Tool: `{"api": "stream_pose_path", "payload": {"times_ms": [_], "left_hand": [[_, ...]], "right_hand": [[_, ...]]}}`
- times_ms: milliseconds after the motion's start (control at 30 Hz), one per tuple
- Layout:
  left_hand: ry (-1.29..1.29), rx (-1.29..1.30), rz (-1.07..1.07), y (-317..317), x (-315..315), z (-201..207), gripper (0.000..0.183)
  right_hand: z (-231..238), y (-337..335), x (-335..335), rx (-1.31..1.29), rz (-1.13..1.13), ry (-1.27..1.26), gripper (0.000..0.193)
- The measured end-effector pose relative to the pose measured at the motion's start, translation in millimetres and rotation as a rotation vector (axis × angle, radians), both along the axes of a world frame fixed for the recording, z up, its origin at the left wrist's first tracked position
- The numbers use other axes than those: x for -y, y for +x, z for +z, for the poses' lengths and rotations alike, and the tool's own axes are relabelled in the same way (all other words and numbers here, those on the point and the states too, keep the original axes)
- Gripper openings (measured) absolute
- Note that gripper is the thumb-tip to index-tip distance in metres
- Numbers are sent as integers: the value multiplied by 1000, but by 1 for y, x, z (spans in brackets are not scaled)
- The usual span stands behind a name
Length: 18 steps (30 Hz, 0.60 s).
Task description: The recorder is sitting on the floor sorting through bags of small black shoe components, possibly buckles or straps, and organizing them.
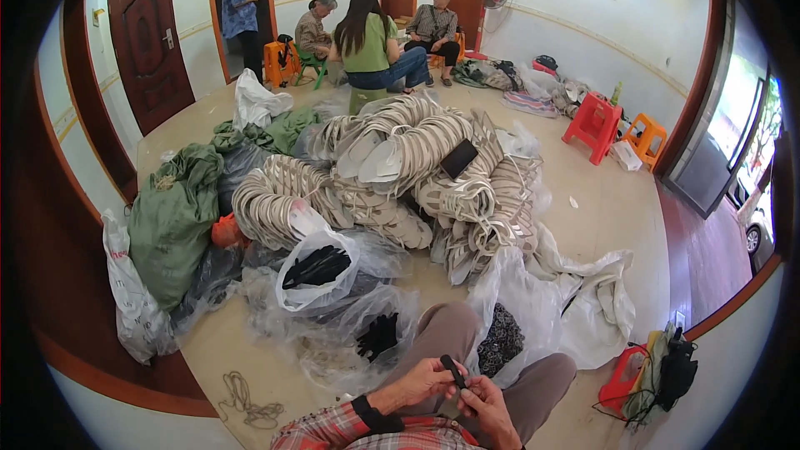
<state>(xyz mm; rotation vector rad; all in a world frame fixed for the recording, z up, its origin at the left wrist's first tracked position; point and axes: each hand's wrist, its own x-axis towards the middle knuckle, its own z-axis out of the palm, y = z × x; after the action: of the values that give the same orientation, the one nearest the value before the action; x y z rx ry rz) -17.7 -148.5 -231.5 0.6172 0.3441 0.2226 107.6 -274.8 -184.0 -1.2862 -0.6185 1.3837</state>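
Above my lap, my left hand and my right hand are close together, fingers pinched on a small black strip. One end of the strip points up and away from me; the other runs in between my fingers. Just beyond my knees, an open plastic bag holds a bunch of long black pieces. More black pieces lie in clear plastic beside my left knee. Past my right knee, another bag holds a heap of small dark pieces.
Tied bundles of beige shoe uppers form a large pile ahead, with a black flat rectangular thing on top. Green sacks stand left. A coiled string lies near left. Red stool stands right. Several people are at the back.
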Motion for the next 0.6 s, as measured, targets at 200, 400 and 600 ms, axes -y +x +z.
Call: {"api": "stream_pose_path", "payload": {"times_ms": [200, 400, 600], "left_hand": [[201, -100, 49, -2, 2, 0, 22], [375, -164, 97, 1, 1, 7, 19], [219, -124, 154, -1, 4, -2, 22]], "right_hand": [[-15, -4, 2, 180, -56, -21, 26], [-13, -8, -5, 244, -70, 61, 31], [-19, -4, -1, 147, -53, 75, 29]]}}
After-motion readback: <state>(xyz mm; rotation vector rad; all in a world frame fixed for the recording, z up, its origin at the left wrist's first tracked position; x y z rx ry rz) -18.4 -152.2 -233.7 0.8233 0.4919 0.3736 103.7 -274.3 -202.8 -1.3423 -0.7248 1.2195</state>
